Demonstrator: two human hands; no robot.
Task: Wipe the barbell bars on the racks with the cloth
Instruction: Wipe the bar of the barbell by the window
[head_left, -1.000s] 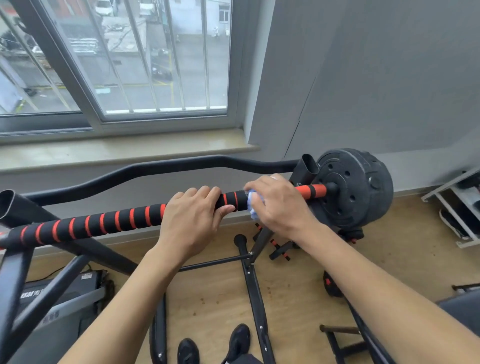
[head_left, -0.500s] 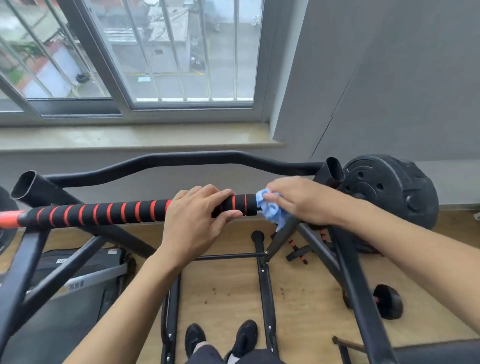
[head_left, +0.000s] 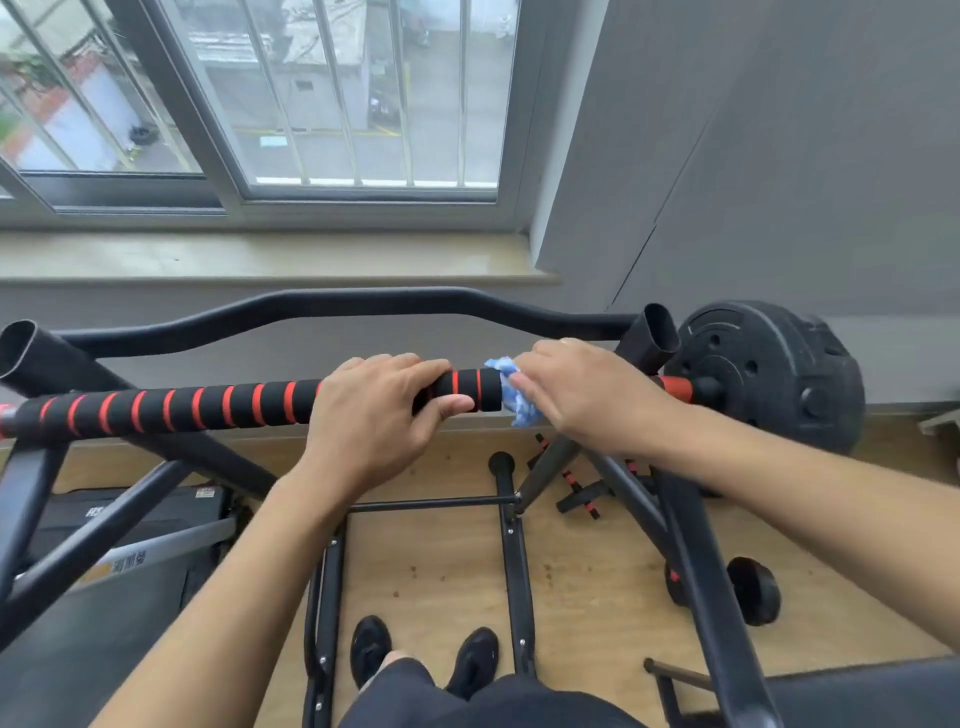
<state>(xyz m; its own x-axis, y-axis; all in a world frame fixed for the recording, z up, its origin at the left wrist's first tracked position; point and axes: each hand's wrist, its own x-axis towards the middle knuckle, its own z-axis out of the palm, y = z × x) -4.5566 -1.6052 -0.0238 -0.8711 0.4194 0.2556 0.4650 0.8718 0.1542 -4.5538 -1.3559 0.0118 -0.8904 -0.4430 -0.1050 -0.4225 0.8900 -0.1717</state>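
A barbell bar (head_left: 171, 408) with black foam and red stripes lies across the black rack (head_left: 657, 338). My left hand (head_left: 374, 415) grips the bar near its middle, fingers curled over the top. Just to the right, my right hand (head_left: 587, 397) holds a crumpled blue cloth (head_left: 514, 392) wrapped against the bar. The cloth touches the end of the foam sleeve. A black weight plate (head_left: 769, 374) sits on the bar's right end, past a red collar (head_left: 675, 387).
A curved black bar (head_left: 337, 306) runs behind, below the window sill (head_left: 260, 260). Rack legs and struts (head_left: 514, 545) cross the wooden floor beneath. Small dumbbell parts (head_left: 582, 493) and a loose weight (head_left: 753, 590) lie on the floor. A treadmill (head_left: 130, 519) sits at lower left.
My right hand has slid the cloth leftward along the bar from the red end toward my left hand. The view has shifted, so the bar and plate sit further right.
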